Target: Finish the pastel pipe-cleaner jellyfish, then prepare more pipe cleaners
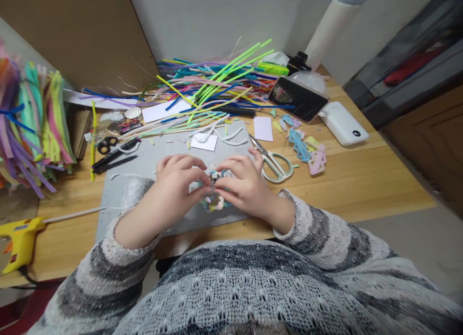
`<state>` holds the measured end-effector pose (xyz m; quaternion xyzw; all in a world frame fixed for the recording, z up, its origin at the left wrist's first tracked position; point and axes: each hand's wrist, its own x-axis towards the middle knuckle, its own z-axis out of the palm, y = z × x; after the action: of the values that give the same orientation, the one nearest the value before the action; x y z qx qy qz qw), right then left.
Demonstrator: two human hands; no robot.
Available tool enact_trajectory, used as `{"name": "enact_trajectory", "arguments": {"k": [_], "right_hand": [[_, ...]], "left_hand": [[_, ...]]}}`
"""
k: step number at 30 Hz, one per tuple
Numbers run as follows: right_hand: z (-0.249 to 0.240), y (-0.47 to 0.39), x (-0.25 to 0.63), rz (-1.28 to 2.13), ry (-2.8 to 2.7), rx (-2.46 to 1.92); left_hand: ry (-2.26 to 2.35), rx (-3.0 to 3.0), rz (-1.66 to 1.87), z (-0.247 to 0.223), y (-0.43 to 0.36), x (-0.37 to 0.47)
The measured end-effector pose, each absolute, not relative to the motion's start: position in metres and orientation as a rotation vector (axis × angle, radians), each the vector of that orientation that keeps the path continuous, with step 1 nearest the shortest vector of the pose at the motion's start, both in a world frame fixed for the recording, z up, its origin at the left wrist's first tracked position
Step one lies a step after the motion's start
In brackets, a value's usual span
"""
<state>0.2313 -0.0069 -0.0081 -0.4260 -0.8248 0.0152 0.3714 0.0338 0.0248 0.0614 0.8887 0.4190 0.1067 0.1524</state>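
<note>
Over the grey mat (119,195), a small multicoloured object (216,203) with pastel pieces lies between and under my fingers. From the left, my left hand (180,183) reaches it with thumb and fingertips pinched at its near middle. Opposite, my right hand (244,184) has its thumb and fingertips together at the same spot. The fingertips of both hands nearly meet, and they hide part of the object. Its exact shape is too small to tell.
Scissors (274,165) lie right of my right hand, near pastel clips (317,159). A phone (298,99) and white power bank (343,124) sit farther right. Pipe cleaners (217,84) are heaped at the back. A yellow glue gun (23,241) lies left, and black pens (115,154) rest nearby.
</note>
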Motion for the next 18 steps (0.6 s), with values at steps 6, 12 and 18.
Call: {"name": "enact_trajectory", "arguments": {"k": [6, 12, 18], "right_hand": [[0.006, -0.009, 0.239, 0.126, -1.946, -1.044], [0.000, 0.001, 0.243, 0.354, -1.657, -1.102], [-0.023, 0.020, 0.236, 0.980, -1.346, -1.143]], "left_hand": [[1.216, 2.537, 0.371, 0.057, 0.021, 0.038], [1.194, 2.530, 0.443, 0.056, 0.020, 0.044], [1.212, 2.496, 0.541, 0.050, 0.027, 0.045]]}}
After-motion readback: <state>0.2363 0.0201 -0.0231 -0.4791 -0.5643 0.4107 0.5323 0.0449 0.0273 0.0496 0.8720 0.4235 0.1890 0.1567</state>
